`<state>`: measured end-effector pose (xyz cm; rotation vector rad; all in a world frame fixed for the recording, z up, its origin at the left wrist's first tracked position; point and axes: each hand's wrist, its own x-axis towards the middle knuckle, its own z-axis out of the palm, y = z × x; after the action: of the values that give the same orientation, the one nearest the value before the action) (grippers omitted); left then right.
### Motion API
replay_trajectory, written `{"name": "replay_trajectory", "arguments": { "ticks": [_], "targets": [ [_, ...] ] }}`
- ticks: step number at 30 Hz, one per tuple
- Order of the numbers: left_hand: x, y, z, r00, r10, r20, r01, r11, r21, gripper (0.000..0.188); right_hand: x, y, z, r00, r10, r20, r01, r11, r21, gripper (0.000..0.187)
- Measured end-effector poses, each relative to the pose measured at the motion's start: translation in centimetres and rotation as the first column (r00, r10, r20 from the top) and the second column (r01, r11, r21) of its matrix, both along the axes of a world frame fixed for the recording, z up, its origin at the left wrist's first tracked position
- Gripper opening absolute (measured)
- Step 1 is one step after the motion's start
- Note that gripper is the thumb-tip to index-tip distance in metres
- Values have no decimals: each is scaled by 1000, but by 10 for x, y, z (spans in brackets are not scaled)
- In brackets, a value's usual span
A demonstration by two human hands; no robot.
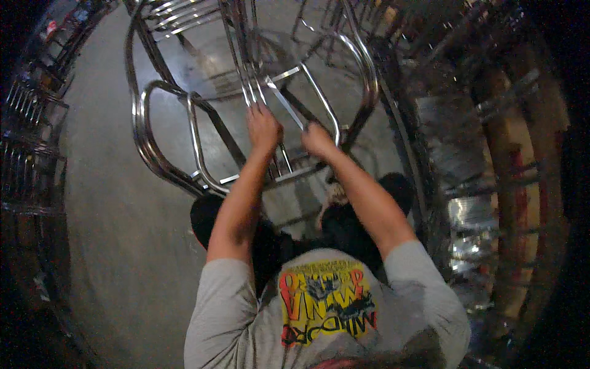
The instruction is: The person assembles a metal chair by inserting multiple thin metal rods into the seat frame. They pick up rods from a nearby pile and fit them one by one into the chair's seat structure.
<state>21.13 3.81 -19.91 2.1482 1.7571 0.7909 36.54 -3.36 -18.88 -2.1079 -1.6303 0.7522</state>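
In front of me stands a shiny tubular metal chair frame (140,117), with curved side loops and slim parallel rods up its middle. My left hand (265,130) is closed around the slim metal rods (251,86), which continue below it. Close beside it on the right, my right hand (319,142) is closed at the lower end of a flat metal bar (285,103). That bar slants up to the left and meets a short crosspiece at a corner. Whether it is fixed to the frame I cannot tell. My fingertips are partly hidden and slightly blurred.
Grey concrete floor (117,246) spreads to the left. More metal frames (31,160) line the left edge. On the right, a dark rail (402,141) runs past stacked metal parts (467,227) and shelving. Further tubular frames (335,31) stand beyond the chair frame.
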Motion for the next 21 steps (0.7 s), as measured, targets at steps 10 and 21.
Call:
{"name": "replay_trajectory", "arguments": {
  "ticks": [10,21],
  "targets": [
    [-9,2,-5,996,-65,-61,70,994,86,51,-18,26,-34,972,4,-236,0,1000,14,37],
    [-9,3,-13,998,-50,44,47,996,71,62,-54,12,0,975,-96,-202,126,981,145,42]
  ]
}}
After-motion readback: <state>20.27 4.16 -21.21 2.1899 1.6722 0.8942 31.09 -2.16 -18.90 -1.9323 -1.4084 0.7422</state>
